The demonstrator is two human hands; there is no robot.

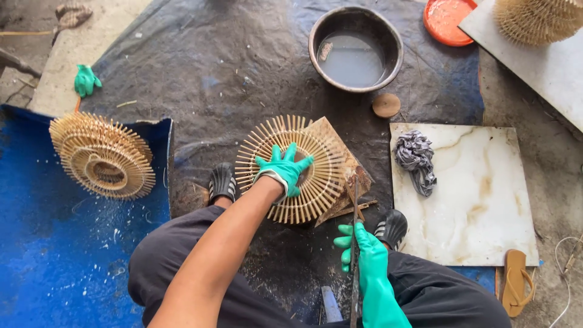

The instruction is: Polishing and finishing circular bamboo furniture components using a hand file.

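- The dark tarp (231, 73) covers the ground under the person, with a blue sheet (54, 255) to one side and a pale marble-patterned tile (480, 200) to the other.
- A metal basin (356, 48) of cloudy water stands ahead, well apart from the work.
- The round bamboo-stick frame (290, 169) lies flat on a worn wooden board (340, 155), between the person's two black clogs.
- A second, finished frame (102, 156) rests on the blue sheet, and a crumpled grey rag (415, 159) lies on the tile.
- The left hand (283, 170), in a green glove, presses on the frame's centre with fingers spread apart.
- The right hand (358, 246), also gloved, has its fingers closed around a long dark blade (353, 243), whose tip sits just beside the frame's rim.
- The risk, as I judge it: the blade is near the pressing hand and the feet, so a slip off a stick could cut the glove or snap neighbouring sticks; the frame could also skid if the pressure eases.
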